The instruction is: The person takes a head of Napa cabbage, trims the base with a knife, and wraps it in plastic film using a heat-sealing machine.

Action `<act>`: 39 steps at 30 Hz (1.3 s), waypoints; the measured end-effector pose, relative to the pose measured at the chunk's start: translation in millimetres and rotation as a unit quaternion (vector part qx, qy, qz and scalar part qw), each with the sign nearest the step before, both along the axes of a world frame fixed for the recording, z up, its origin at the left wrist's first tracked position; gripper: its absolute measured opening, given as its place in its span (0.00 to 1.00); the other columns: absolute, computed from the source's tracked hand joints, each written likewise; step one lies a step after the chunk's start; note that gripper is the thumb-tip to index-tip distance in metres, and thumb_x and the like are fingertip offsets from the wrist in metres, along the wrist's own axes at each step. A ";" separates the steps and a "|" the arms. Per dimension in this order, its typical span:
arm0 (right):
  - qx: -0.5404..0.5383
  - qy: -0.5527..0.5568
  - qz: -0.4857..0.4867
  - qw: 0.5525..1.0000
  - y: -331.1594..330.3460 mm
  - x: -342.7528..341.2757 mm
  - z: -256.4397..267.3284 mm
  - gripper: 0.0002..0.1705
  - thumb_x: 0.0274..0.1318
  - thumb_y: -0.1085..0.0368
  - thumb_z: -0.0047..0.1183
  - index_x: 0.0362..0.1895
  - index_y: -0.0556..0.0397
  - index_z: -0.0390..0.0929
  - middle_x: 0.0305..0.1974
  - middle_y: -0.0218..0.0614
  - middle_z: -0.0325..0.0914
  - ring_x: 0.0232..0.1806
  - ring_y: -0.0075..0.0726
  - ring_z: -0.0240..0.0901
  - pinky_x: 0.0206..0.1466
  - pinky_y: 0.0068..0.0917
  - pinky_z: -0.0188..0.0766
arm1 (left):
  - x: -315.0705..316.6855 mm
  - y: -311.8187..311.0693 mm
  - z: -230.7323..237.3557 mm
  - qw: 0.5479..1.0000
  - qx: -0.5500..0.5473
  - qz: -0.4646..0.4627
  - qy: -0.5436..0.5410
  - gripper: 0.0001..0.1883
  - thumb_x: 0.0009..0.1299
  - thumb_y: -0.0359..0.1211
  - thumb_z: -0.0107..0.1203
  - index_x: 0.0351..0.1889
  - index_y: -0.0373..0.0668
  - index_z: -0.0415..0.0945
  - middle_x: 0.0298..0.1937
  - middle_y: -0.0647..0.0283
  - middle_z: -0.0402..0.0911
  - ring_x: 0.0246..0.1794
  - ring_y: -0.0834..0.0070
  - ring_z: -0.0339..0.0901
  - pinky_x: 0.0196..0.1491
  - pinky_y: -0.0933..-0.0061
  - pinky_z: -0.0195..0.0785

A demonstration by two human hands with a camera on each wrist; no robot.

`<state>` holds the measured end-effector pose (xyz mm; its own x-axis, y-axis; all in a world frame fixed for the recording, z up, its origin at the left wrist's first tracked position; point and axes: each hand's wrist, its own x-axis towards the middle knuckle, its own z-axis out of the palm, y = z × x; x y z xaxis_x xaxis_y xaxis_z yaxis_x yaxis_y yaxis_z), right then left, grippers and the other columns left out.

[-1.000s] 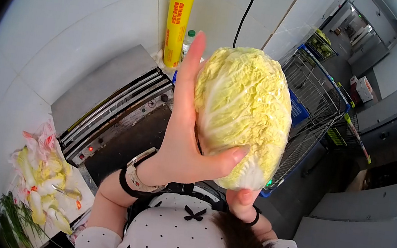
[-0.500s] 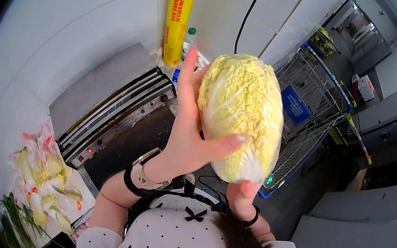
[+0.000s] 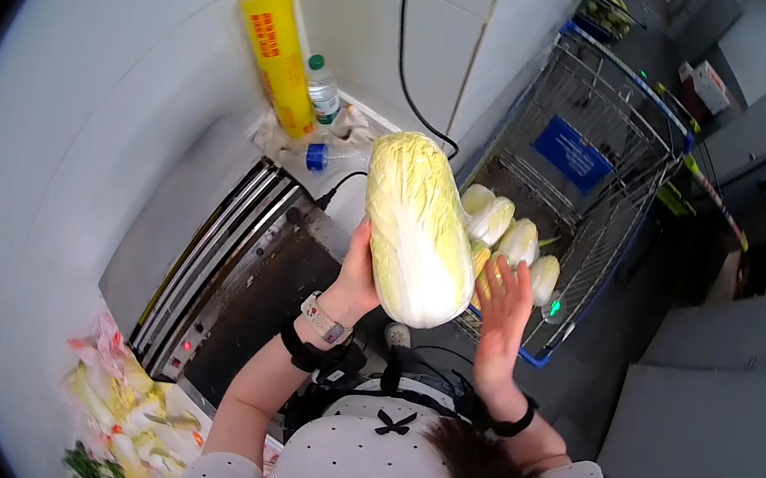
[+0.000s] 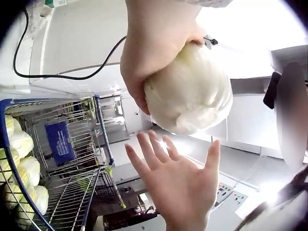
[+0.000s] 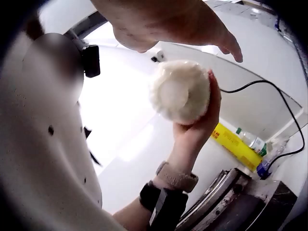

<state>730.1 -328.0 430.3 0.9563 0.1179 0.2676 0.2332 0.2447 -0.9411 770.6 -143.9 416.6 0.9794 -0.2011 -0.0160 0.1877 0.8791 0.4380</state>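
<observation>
A napa cabbage [image 3: 417, 234], pale yellow at the leafy top and white at the base, is held up in front of the chest. My left hand [image 3: 359, 275] grips it from the left side, the fingers hidden behind it. In the left wrist view the cabbage's white base [image 4: 197, 115] faces the camera under that hand. Just to the right of the cabbage, my right hand [image 3: 503, 318] is spread with its palm showing and nothing in it. The right wrist view has the cabbage base [image 5: 175, 94] below the right hand [image 5: 183, 29].
Several cabbages [image 3: 520, 242] lie in a wire shopping cart [image 3: 587, 309] at the right. A wrapping machine [image 3: 246, 289] stands left, with trimmed leaves [image 3: 133, 409] nearby. A yellow roll [image 3: 276, 56] and plastic bottles [image 3: 322, 91] are by the wall.
The cabbage has moved lower and now shows its long side. My right hand has come off it, and my left thumb no longer lies across its front. The head view has shifted, revealing cabbages in the cart.
</observation>
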 end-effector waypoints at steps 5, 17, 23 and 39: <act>-0.204 0.035 0.023 0.978 -27.7 39.6 3.5 0.57 0.41 0.55 0.61 0.67 0.59 0.36 0.67 0.50 0.41 0.70 0.46 0.39 0.68 0.37 0.41 | 18.5 -18.8 -24.2 0.989 0.121 -0.073 0.052 0.32 0.67 0.47 0.48 0.63 0.41 0.52 0.59 0.58 0.65 0.59 0.67 0.64 0.61 0.65 0.58; 0.174 0.458 0.011 0.872 -102.8 125.3 -125.5 0.54 0.43 0.60 0.62 0.66 0.59 0.39 0.58 0.55 0.58 0.56 0.50 0.64 0.54 0.41 0.70 | 72.5 -64.4 -39.9 0.837 0.518 -0.144 0.103 0.40 0.68 0.60 0.34 0.70 0.56 0.28 0.70 0.52 0.42 0.70 0.57 0.43 0.65 0.49 0.36; -0.290 0.374 -0.281 0.835 -216.4 168.9 -220.3 0.54 0.36 0.61 0.65 0.64 0.58 0.44 0.51 0.51 0.67 0.46 0.46 0.73 0.45 0.37 0.74 | 53.0 -35.2 36.2 0.865 0.476 -0.161 0.007 0.30 0.69 0.31 0.41 0.68 0.41 0.44 0.68 0.52 0.49 0.68 0.61 0.50 0.66 0.64 0.42; -0.487 0.377 -0.274 0.739 -248.4 138.8 -288.6 0.67 0.27 0.51 0.69 0.66 0.60 0.37 0.60 0.59 0.50 0.63 0.59 0.49 0.63 0.43 0.52 | -19.1 16.5 58.5 0.813 0.579 0.035 0.058 0.27 0.65 0.33 0.42 0.62 0.33 0.53 0.64 0.47 0.58 0.61 0.56 0.62 0.63 0.60 0.49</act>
<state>868.8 -576.4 141.8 0.7660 -0.5562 -0.3225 -0.6341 -0.5709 -0.5215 751.5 -127.3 475.1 0.9662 0.0711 -0.2478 0.2541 -0.0993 0.9621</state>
